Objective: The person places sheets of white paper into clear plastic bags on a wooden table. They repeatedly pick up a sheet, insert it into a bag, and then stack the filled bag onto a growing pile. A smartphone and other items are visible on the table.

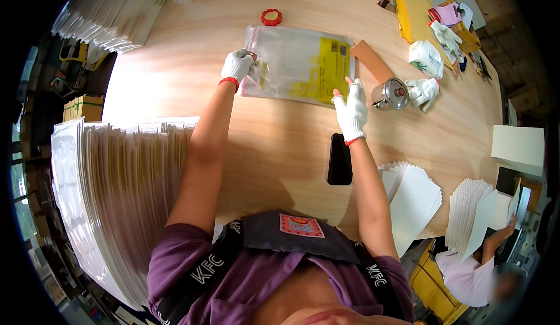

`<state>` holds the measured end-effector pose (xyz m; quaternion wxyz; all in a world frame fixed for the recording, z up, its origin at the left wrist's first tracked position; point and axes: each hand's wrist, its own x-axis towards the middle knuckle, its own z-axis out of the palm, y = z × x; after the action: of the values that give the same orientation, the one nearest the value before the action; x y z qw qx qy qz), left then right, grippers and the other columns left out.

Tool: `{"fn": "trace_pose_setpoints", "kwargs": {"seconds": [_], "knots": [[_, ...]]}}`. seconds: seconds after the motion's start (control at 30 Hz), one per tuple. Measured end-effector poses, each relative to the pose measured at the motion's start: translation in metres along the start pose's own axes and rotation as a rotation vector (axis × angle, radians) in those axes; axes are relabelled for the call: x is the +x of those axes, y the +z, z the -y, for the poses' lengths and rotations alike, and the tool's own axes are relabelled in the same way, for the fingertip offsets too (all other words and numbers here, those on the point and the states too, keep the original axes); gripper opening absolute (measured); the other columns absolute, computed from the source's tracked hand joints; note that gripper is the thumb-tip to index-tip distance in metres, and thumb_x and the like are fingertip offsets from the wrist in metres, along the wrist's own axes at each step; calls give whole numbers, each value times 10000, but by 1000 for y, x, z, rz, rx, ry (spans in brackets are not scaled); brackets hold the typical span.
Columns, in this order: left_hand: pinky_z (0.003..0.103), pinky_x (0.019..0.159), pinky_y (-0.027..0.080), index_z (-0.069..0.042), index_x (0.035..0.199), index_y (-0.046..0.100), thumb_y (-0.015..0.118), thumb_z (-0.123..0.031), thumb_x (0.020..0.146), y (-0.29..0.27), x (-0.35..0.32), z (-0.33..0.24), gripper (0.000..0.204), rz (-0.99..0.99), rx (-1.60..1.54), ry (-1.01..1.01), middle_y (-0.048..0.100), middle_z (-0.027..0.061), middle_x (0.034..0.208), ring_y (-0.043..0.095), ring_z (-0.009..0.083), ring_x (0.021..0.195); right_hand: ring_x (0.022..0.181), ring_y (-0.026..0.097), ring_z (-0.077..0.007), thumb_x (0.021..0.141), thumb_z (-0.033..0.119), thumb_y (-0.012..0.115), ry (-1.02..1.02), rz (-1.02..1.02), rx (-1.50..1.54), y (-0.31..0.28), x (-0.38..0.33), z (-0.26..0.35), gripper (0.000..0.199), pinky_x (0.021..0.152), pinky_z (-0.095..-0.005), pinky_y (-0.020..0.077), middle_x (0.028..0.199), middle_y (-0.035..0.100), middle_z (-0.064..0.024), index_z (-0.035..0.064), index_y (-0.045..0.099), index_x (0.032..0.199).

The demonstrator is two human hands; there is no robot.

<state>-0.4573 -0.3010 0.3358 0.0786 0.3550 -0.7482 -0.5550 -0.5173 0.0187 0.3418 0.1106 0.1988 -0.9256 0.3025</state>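
Clear plastic bag (297,63) lay flat near the far middle of the wooden worktop (280,144), a yellow sheet or card visible inside at its right end, plus something pale I couldn't make out. Left hand (237,66), in a white glove with a red cuff, was closed on the bag's left edge, pinching the film. Right hand (352,110), also gloved, rested with fingers mostly extended at the bag's near right corner, pressing or steadying it; not gripping anything that I could see.

Risks as I judged them:
- Film is slick and gloves cut feel, so the left pinch could slip or stretch the edge.
- Metal cup (391,94) with a lid stood just beside the right hand; an outward sweep could knock it. Contents hidden.
- Black phone (339,159) lay between the forearms toward the near edge, easy to nudge off with an elbow.
- Tall stack of white sheets (116,196) at the near left corner leaned fanned out; a bump from the left arm could slide it.

Other containers: white plastic bag (425,58) by the right edge, contents unclear. Red round cap (271,17) sat beyond the bag.
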Motion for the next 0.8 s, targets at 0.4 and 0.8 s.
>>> {"fn": "trace_pose_setpoints", "kwargs": {"seconds": [0.4, 0.8], "knots": [[381, 974, 407, 69, 1318, 415, 624, -478, 748, -15, 7, -30, 816, 64, 567, -195, 534, 229, 1265, 499, 340, 1200, 1043, 548, -402, 780, 408, 639, 372, 345, -99, 26, 60, -21, 625, 889, -446, 454, 1180, 558, -228, -7, 451, 1209], [347, 679, 460, -80, 1089, 598, 659, -217, 785, -2, -5, -5, 339, 146, 296, -31, 620, 73, 821, 567, 194, 737, 1041, 560, -365, 757, 291, 642, 266, 255, -185, 41, 52, -39, 582, 889, -428, 465, 1212, 531, -210, 27, 448, 1238]]}}
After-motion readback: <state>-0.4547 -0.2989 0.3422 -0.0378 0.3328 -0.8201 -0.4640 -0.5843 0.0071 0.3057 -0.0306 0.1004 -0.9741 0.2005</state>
